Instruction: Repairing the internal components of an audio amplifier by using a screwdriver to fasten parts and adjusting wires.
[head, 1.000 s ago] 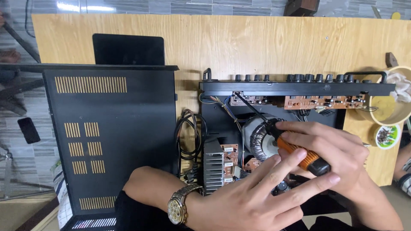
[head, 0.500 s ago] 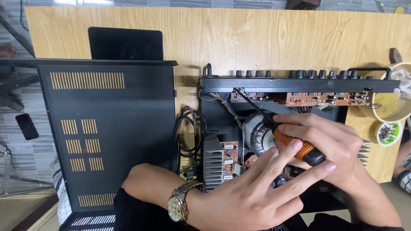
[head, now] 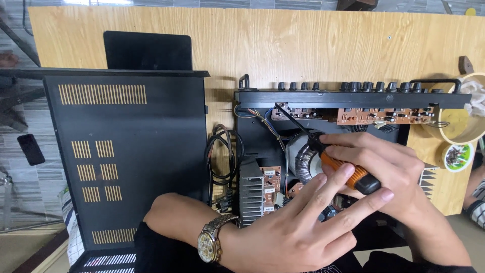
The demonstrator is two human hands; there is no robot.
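Screwdriver (head: 348,172), orange-and-black handle, sits over the open amplifier chassis (head: 353,99), shaft angled far-left toward the brown circuit board (head: 384,116) by the front panel. Right hand (head: 389,167) fingers wrap the handle tight, likely for torque. Left hand (head: 298,227) fingers spread, tips steadying the handle from the near side. Removed black cover (head: 126,156) lies left on the counter (head: 303,45).

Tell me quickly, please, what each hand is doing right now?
Left hand: open, fingers on the screwdriver.
Right hand: closed on the screwdriver handle.
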